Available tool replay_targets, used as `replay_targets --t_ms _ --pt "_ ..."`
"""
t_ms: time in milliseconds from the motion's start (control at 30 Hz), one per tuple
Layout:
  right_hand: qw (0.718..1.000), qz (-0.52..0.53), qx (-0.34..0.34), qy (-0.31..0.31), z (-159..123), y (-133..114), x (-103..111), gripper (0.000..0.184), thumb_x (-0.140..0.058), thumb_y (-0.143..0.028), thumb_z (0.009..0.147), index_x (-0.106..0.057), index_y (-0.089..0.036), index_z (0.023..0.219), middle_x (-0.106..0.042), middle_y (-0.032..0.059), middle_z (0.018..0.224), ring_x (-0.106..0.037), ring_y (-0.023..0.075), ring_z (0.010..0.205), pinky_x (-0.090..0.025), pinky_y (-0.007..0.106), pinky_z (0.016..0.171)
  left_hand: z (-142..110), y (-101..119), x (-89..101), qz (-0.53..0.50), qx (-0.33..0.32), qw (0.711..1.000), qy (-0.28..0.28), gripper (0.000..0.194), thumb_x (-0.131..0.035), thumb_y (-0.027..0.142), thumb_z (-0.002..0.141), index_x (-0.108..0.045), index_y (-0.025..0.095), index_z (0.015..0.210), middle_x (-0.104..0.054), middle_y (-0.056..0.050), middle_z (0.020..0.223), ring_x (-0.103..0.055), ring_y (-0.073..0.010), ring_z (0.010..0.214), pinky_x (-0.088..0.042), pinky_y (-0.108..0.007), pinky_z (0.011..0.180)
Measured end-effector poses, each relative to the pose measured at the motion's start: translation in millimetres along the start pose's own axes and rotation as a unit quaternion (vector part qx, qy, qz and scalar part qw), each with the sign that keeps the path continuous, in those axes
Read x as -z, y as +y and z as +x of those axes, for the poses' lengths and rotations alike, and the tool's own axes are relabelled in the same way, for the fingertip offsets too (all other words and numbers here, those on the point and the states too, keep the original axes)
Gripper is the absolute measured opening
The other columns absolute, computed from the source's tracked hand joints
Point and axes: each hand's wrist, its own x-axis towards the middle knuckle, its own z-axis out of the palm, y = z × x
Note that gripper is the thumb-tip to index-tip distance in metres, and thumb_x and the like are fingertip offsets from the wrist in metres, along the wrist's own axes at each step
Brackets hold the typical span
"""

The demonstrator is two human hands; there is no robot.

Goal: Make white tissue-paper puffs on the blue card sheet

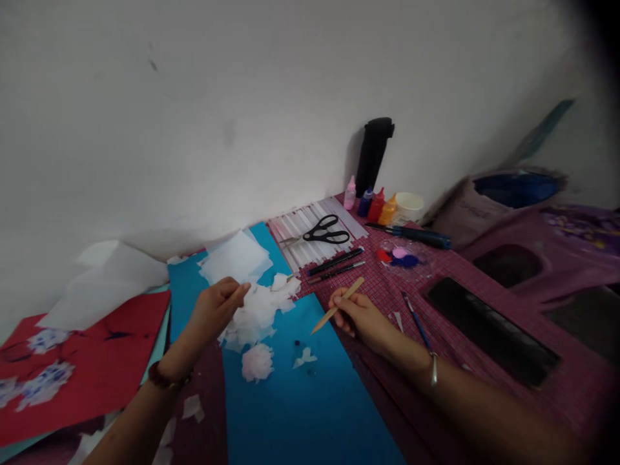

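My left hand [217,305] is closed in a pinch at the edge of a heap of white tissue pieces [256,310] that lies on a blue paper sheet [300,387]. My right hand [361,316] grips a thin wooden stick [338,305] like a pen, its tip pointing down-left over the blue sheet. A pale pink tissue ball [257,361] and a small white scrap [304,357] rest on the blue sheet below the heap.
Black scissors [323,230] lie on white strips near the wall. Two black pens [336,263], small colour bottles [375,205], a white cup [408,206], a black bottle [374,155] and a paint dish [400,257] sit on the purple cloth. A red painted sheet [72,361] lies left.
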Motion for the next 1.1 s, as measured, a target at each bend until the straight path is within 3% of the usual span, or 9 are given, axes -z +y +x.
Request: replay_targets --t_ms 67,167,300,400,500,633,767,900,1100 --pt "1.0 0.007 0.012 -0.004 1.1 -0.6 0.0 0.023 -0.05 -0.039 0.081 -0.05 -0.017 0.081 -0.052 -0.005 0.053 -0.037 0.0047 0.036 -0.024 0.016 0.033 1.6 4.4 -9.0 0.032 -0.059 0.998 -0.015 0.036 -0.048 0.039 0.083 -0.053 0.019 0.053 -0.055 -0.001 0.063 -0.053 -0.0154 0.058 -0.04 -0.028 0.058" --pt "0.999 0.015 0.028 -0.004 2.8 -0.9 0.5 0.023 -0.05 -0.039 0.082 -0.051 -0.016 0.083 -0.054 -0.0043 0.055 -0.038 0.0046 0.035 -0.026 0.016 0.031 -0.8 14.4 -28.3 0.132 -0.18 0.972 -0.073 0.01 -0.055 0.025 0.079 -0.063 0.018 0.078 -0.063 -0.006 0.081 -0.058 -0.0223 0.08 -0.044 -0.033 0.073" --pt "1.0 0.011 0.027 -0.007 4.2 -0.7 1.5 0.021 -0.049 -0.037 0.082 -0.051 -0.016 0.082 -0.055 -0.0045 0.055 -0.039 0.0042 0.035 -0.026 0.015 0.031 -2.8 24.0 -47.3 0.296 -0.273 0.91 -0.096 0.03 -0.046 0.005 0.079 -0.061 0.017 0.101 -0.063 -0.012 0.1 -0.054 -0.0287 0.098 -0.037 -0.046 0.09" --pt "0.999 0.012 0.029 -0.011 4.8 -0.2 2.0 0.02 -0.048 -0.036 0.082 -0.051 -0.016 0.082 -0.055 -0.0047 0.055 -0.039 0.0044 0.036 -0.026 0.015 0.031 2.4 21.6 -51.8 0.318 -0.289 0.898 -0.09 0.027 -0.045 0.006 0.08 -0.063 0.016 0.099 -0.063 -0.012 0.099 -0.054 -0.0279 0.098 -0.035 -0.047 0.094" --pt "0.999 0.014 0.031 -0.012 5.0 -0.5 2.0 0.02 -0.047 -0.036 0.082 -0.05 -0.017 0.081 -0.054 -0.0049 0.055 -0.04 0.0044 0.036 -0.026 0.015 0.031 9.5 14.4 -53.0 0.283 -0.282 0.912 -0.09 0.02 -0.047 0.012 0.082 -0.065 0.018 0.084 -0.064 -0.011 0.095 -0.055 -0.027 0.094 -0.039 -0.045 0.089" --pt "0.999 0.012 0.03 -0.012 4.4 -3.0 1.4 0.019 -0.046 -0.035 0.083 -0.05 -0.017 0.079 -0.054 -0.0052 0.055 -0.039 0.004 0.035 -0.026 0.015 0.031 12.2 9.4 -52.9 0.143 -0.234 0.959 -0.067 0.016 -0.05 0.02 0.079 -0.065 0.019 0.074 -0.065 -0.01 0.09 -0.058 -0.025 0.087 -0.043 -0.04 0.082" --pt "0.999 0.015 0.032 -0.01 2.8 -4.8 0.6 0.018 -0.047 -0.034 0.082 -0.05 -0.017 0.079 -0.054 -0.0051 0.054 -0.039 0.004 0.035 -0.025 0.015 0.032 1.6 17.0 -47.0 -0.084 -0.09 0.99 -0.07 0.011 -0.056 0.026 0.074 -0.062 0.02 0.066 -0.064 -0.007 0.082 -0.059 -0.0221 0.082 -0.045 -0.033 0.076" --pt "0.996 0.042 0.074 -0.008 -0.9 -6.4 -2.5 0.023 -0.045 -0.039 0.085 -0.051 -0.018 0.09 -0.061 -0.0018 0.066 -0.04 0.0047 0.037 -0.028 0.017 0.034 -12.8 29.6 -39.5 -0.21 0.049 0.966 -0.143 0.015 -0.056 0.032 0.075 -0.059 0.021 0.065 -0.059 0.0 0.069 -0.053 -0.0162 0.062 -0.042 -0.026 0.058" --pt "0.988 -0.003 0.153 -0.032 0.0 -20.1 -20.3 0.02 -0.06 -0.03 0.077 -0.048 -0.019 0.089 -0.06 0.0005 0.086 -0.048 0.0069 0.058 -0.037 0.019 0.05 -11.0 41.7 -39.3 -0.143 -0.023 0.978 -0.153 0.018 -0.056 0.031 0.074 -0.057 0.021 0.059 -0.055 0.0 0.062 -0.052 -0.0172 0.062 -0.041 -0.027 0.062"
